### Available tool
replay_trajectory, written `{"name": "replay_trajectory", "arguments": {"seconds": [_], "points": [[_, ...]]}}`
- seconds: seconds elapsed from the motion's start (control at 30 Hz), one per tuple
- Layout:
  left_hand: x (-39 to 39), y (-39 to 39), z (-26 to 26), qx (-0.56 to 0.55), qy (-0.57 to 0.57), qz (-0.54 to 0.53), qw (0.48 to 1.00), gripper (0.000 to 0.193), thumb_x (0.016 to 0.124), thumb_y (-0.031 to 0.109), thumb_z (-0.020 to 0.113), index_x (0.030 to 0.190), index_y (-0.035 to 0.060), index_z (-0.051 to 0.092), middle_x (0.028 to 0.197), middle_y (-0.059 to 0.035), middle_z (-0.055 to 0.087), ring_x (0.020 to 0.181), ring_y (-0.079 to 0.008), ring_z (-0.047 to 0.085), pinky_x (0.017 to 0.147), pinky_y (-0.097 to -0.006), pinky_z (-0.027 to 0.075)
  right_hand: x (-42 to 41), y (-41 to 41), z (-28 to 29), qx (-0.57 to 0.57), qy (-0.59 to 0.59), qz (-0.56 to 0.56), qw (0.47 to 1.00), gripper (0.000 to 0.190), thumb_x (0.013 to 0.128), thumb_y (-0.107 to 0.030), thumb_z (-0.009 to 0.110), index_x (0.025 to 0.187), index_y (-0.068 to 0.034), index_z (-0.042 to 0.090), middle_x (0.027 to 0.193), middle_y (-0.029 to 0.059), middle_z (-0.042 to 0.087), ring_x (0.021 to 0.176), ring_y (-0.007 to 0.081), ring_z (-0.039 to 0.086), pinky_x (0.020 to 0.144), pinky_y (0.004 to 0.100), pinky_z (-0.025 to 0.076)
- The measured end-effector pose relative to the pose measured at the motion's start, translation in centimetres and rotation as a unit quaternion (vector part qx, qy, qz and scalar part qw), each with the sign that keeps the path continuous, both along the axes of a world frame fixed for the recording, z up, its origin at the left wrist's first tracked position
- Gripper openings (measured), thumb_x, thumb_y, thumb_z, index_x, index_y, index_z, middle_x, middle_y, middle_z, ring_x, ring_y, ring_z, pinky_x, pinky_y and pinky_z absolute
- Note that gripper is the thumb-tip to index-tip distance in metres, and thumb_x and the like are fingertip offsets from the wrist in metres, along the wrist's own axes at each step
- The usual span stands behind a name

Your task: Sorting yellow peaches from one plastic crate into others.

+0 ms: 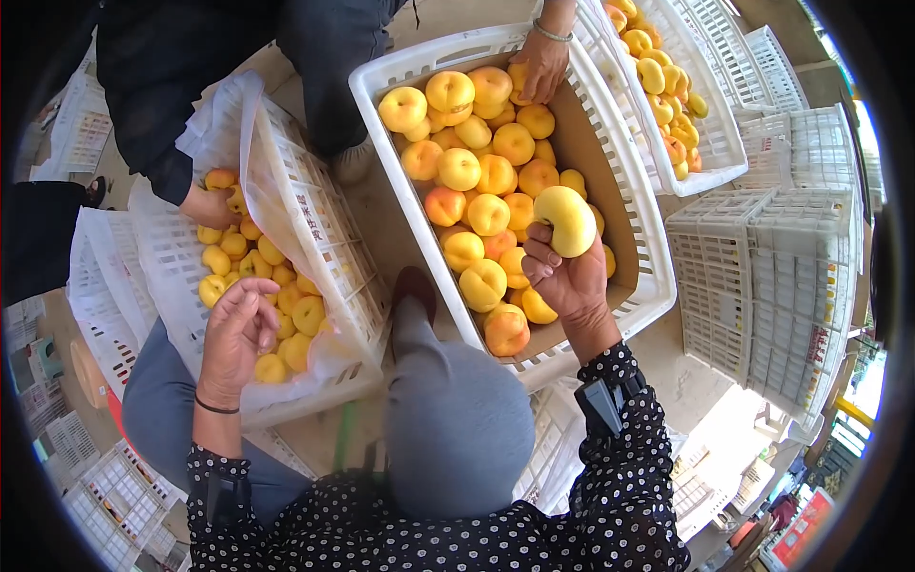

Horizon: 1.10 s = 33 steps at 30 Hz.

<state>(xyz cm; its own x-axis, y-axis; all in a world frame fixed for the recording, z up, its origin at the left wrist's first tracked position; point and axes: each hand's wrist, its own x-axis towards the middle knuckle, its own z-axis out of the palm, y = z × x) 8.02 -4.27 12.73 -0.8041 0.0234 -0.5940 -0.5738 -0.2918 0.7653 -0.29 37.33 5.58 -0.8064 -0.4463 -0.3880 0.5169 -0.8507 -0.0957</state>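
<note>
My right hand (572, 279) holds a yellow peach (566, 221) above a white plastic crate (434, 252) lined with cardboard and filled with yellow and orange peaches (459, 169). Raised over the near part of a second white crate (343, 236), my left hand (239, 336) has bent fingers and nothing in it. White plastic film lines that second crate, and more yellow peaches (308, 314) lie inside. Another person's hand (541, 64), with a bracelet, touches a peach in the far right corner of the cardboard-lined crate. That person's other hand (212, 206) reaches among the peaches in the film-lined crate.
A third crate (722, 154) of peaches stands at the upper right. Stacked white crates (765, 286) rise on the right, and more crates (114, 493) lie at the lower left. My knee (461, 429) is close to the cardboard-lined crate's near edge.
</note>
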Motion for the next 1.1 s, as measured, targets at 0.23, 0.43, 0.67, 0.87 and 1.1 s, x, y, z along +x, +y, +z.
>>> {"name": "replay_trajectory", "arguments": {"seconds": [0.23, 0.43, 0.67, 0.87, 1.1], "points": [[4.6, -4.9, -4.6, -0.058, -0.054, 0.129, 0.988, 0.019, 0.098, 0.018, 0.054, 0.109, 0.0039, 0.059, 0.079, -0.0016, 0.060, 0.061, -0.0076, 0.050, 0.054, -0.0211, 0.038, -0.5, 5.5, 0.0, 0.311, -0.061, 0.013, 0.948, 0.034, 0.097, -0.028, 0.045, 0.118, -0.004, 0.055, 0.098, 0.0115, 0.061, 0.078, 0.0206, 0.058, 0.059, 0.0268, 0.043], [3.2, -3.4, -5.3, -0.008, -0.041, 0.111, 0.993, 0.020, 0.097, 0.017, 0.055, 0.111, 0.0030, 0.056, 0.081, -0.0025, 0.060, 0.063, -0.0088, 0.053, 0.057, -0.0223, 0.042, -0.4, 5.0, -1.9, -0.083, -0.070, -0.088, 0.990, 0.024, 0.098, -0.021, 0.043, 0.111, -0.003, 0.052, 0.082, 0.0025, 0.044, 0.065, 0.0115, 0.043, 0.053, 0.0246, 0.035], [4.0, -4.3, -6.5, -0.065, -0.038, 0.109, 0.991, 0.016, 0.097, 0.016, 0.054, 0.107, 0.0036, 0.057, 0.079, -0.0038, 0.062, 0.060, -0.0089, 0.054, 0.055, -0.0217, 0.043, -5.4, 5.1, 1.1, -0.076, 0.003, -0.140, 0.987, 0.028, 0.097, -0.022, 0.046, 0.115, -0.002, 0.054, 0.084, 0.0039, 0.046, 0.067, 0.0131, 0.044, 0.054, 0.0252, 0.037], [4.6, -4.5, -8.7, -0.063, -0.052, 0.119, 0.990, 0.014, 0.097, 0.015, 0.053, 0.105, 0.0038, 0.057, 0.078, -0.0052, 0.062, 0.059, -0.0096, 0.054, 0.053, -0.0229, 0.044, -17.8, 11.6, 2.6, 0.296, 0.119, -0.193, 0.928, 0.037, 0.098, -0.031, 0.039, 0.114, -0.002, 0.055, 0.094, 0.0118, 0.058, 0.075, 0.0226, 0.055, 0.062, 0.0319, 0.046], [5.2, -5.8, -8.2, -0.124, -0.049, 0.140, 0.981, 0.013, 0.097, 0.013, 0.050, 0.105, 0.0045, 0.057, 0.081, -0.0049, 0.062, 0.062, -0.0085, 0.054, 0.054, -0.0228, 0.043, -29.2, 16.0, -0.1, 0.338, 0.033, -0.300, 0.892, 0.042, 0.101, -0.032, 0.042, 0.132, -0.004, 0.037, 0.126, 0.0226, 0.054, 0.107, 0.0360, 0.062, 0.077, 0.0399, 0.055]]}}
